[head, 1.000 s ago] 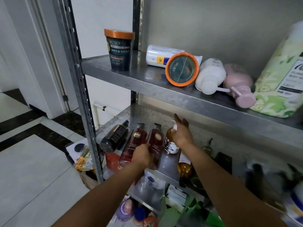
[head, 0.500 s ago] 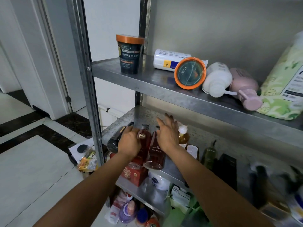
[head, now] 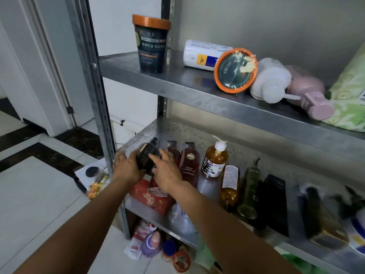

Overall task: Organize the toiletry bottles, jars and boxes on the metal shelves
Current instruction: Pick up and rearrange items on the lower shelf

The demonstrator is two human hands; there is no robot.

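Two hands meet on a black bottle (head: pixel 147 157) at the left end of the middle shelf (head: pixel 177 130). The left hand (head: pixel 126 168) holds the bottle's lower part from 9 o'clock, with the thumb laid against its side. The other fingers point off towards the shelf post, and I cannot tell how far they wrap round. The right hand (head: pixel 168 174) comes in from 3 o'clock with its fingers nearly straight and resting on the bottle's label side. The bottle is tilted, cap towards 12 o'clock, and is blurred.

Just beside it at 3 o'clock lie two red bottles (head: pixel 190 165), side by side with their pumps towards the wall. The nearer one is partly hidden by the right hand. Further along at 3 o'clock stands an amber pump bottle (head: pixel 216 159). Beyond it lie a smaller amber bottle (head: pixel 230 182), a green bottle (head: pixel 249 184) and a black box (head: pixel 274 202).

On the top shelf (head: pixel 177 89), a dark tub with an orange lid (head: pixel 152 44) stands upright at the left end. To its 3 o'clock a white tube (head: pixel 201 55) lies on its side. A second orange-rimmed tub (head: pixel 235 70) is tipped over, its lid facing out. Touching it at 3 o'clock are a white pump bottle (head: pixel 270 80) and a pink pump bottle (head: pixel 308 91), both lying down. A green packet (head: pixel 351 95) is at the far right.

Below the hands, at 6 o'clock, a red box (head: pixel 152 196) sits on the lower shelf.
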